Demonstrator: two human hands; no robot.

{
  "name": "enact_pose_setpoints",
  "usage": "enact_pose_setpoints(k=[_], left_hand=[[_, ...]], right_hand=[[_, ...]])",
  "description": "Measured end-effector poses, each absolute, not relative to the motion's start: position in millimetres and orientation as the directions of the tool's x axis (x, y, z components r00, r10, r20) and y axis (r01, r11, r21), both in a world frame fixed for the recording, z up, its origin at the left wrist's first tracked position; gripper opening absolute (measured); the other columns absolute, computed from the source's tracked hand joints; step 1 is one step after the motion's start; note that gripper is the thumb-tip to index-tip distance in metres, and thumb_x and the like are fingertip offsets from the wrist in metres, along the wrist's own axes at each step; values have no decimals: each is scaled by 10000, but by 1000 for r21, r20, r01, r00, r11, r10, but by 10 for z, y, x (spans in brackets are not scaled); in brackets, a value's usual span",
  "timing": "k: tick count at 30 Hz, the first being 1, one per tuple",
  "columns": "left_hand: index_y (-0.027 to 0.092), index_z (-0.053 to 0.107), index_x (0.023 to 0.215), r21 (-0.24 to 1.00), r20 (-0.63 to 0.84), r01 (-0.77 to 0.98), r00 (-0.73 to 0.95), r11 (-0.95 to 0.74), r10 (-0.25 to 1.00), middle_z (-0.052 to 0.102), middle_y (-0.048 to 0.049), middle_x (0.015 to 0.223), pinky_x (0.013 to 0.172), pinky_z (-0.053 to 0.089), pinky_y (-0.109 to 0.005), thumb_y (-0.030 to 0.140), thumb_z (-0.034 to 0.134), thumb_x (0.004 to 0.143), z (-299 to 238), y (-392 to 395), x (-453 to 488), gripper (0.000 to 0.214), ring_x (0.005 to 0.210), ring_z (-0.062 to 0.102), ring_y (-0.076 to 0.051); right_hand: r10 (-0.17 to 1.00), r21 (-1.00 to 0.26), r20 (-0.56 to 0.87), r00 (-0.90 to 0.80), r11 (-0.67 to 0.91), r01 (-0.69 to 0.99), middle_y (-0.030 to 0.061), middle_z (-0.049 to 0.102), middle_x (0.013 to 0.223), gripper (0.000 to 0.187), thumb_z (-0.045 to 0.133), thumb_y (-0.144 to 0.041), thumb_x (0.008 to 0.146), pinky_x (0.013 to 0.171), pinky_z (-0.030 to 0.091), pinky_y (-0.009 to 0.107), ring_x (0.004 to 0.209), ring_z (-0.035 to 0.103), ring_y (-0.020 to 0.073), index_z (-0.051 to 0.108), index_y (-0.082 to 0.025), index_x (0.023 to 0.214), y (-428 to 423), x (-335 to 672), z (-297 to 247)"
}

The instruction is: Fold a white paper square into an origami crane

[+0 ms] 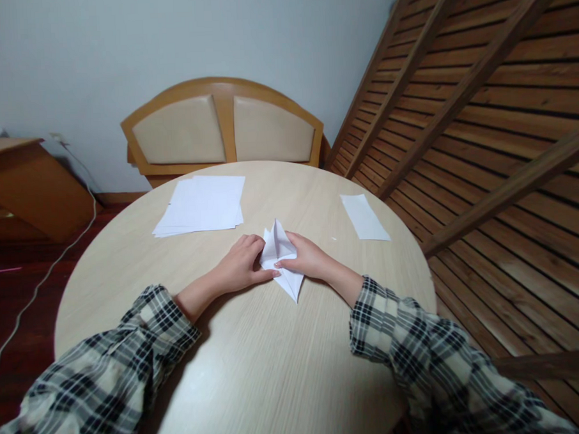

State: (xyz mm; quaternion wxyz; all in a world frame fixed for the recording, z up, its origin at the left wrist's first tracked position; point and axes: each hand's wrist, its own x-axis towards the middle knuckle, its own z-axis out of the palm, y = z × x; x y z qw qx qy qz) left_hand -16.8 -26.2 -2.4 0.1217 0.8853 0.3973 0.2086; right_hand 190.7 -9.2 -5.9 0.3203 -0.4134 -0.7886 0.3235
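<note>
A folded white sheet of paper (288, 285) is between my two hands at the middle of the round table. It has a raised point at its far end and a sharp point toward me, with crease lines on its near part. My left hand (241, 265) grips its left edge, thumb laid across the top. From the right, my right hand (310, 256) pinches the paper, its thumb pressing on the middle close to the left thumb tip. The fingers under and behind the paper are partly hidden.
On the pale wooden table (258, 372), a stack of white paper (205, 203) lies at the far left and a white paper strip (365, 217) at the right. Behind stands a padded headboard (225, 127). A slatted wooden panel (486, 106) leans at the right; a cable (47, 275) trails left.
</note>
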Motion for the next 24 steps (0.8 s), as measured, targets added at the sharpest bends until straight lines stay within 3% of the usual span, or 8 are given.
enact_pose_setpoints(k=[12,18,24], left_hand=[[173,502,1022,328,294,720,537,-611,791,563,-115,1009,847,450,-475,595,652,781,-61,-361,-83,508,948,499,-305],[112,418,1311,359,293,734,499,-577,816,562,-180,1162,923,449,-526,607,730,704,-67,-428,-23,843,1077,508,-367],[110,138,1520,427,296,714,470,-555,832,535,-214,1274,974,437,-552,538,786,656,-80,-491,39,1162,1166,505,-391]], right_hand=[[865,-762,220,-452,441,474,106,662,1132,545,780,-155,656,887,474,413,998,612,263,613,-160,1174,-85,1904,-56],[852,-764,209,-480,449,464,128,632,1206,582,765,-133,670,947,458,417,1069,595,266,584,-138,1223,-99,1899,-13],[844,-806,204,-497,433,404,112,617,1245,654,714,-70,676,978,452,421,1101,582,253,528,-156,1297,-133,1886,42]])
